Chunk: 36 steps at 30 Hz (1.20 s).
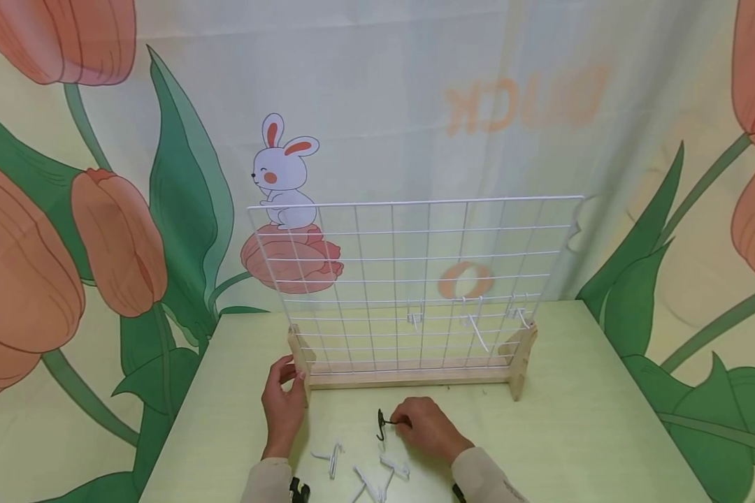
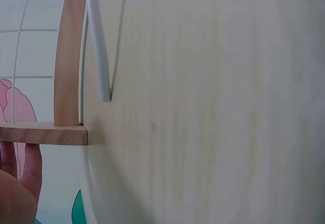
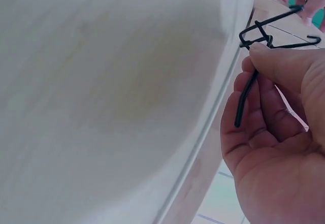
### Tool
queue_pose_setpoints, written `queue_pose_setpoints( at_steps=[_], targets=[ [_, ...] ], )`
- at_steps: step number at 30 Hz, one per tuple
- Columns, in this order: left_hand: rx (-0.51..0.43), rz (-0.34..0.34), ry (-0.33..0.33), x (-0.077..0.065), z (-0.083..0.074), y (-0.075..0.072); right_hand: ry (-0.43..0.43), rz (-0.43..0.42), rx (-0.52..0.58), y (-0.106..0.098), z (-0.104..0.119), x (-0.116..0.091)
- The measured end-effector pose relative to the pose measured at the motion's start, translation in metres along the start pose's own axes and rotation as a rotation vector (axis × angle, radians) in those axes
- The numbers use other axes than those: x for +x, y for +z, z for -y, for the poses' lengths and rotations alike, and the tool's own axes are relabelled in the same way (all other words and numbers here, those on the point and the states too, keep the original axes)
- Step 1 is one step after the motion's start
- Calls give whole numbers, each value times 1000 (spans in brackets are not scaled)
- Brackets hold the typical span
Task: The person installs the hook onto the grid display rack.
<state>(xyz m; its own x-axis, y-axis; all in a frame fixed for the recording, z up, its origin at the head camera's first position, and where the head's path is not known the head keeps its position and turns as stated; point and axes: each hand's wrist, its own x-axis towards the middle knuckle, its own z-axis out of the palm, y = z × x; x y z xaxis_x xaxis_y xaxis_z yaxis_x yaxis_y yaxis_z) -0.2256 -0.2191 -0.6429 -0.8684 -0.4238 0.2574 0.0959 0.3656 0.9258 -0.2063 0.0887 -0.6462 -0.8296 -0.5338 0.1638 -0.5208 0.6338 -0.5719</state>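
Observation:
My right hand (image 1: 429,427) pinches a black metal wire hook (image 3: 247,94) between thumb and fingers, above the table in front of the rack. Its two bent prongs stick out past the thumb in the right wrist view. My left hand (image 1: 284,405) touches the outer side of the left wooden foot (image 1: 300,356) with its fingertips. That foot belongs to a stand holding up a white wire grid rack (image 1: 393,281). Three white hooks hang low on the grid, including a long one (image 1: 478,334) pointing forward. Loose white hooks (image 1: 333,459) lie on the table between my forearms.
The light yellow-green table (image 1: 579,433) extends to both sides of the stand. A wooden crossbar (image 1: 409,378) joins the left foot to the right wooden foot (image 1: 521,360). Behind hangs a curtain (image 1: 377,105) printed with tulips and a rabbit.

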Motion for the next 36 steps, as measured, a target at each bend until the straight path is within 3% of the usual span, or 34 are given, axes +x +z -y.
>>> queue_pose_setpoints(
  at_steps=[8, 21, 36],
  targets=[
    [9, 1, 5, 0, 1, 0, -31, -50, -24, -8, 11, 2],
    [2, -9, 8, 0, 0, 1, -4, -73, 74, -24, 28, 4],
    [11, -1, 3, -1, 0, 1, -5, -234, 135, -42, 51, 6]
  ],
)
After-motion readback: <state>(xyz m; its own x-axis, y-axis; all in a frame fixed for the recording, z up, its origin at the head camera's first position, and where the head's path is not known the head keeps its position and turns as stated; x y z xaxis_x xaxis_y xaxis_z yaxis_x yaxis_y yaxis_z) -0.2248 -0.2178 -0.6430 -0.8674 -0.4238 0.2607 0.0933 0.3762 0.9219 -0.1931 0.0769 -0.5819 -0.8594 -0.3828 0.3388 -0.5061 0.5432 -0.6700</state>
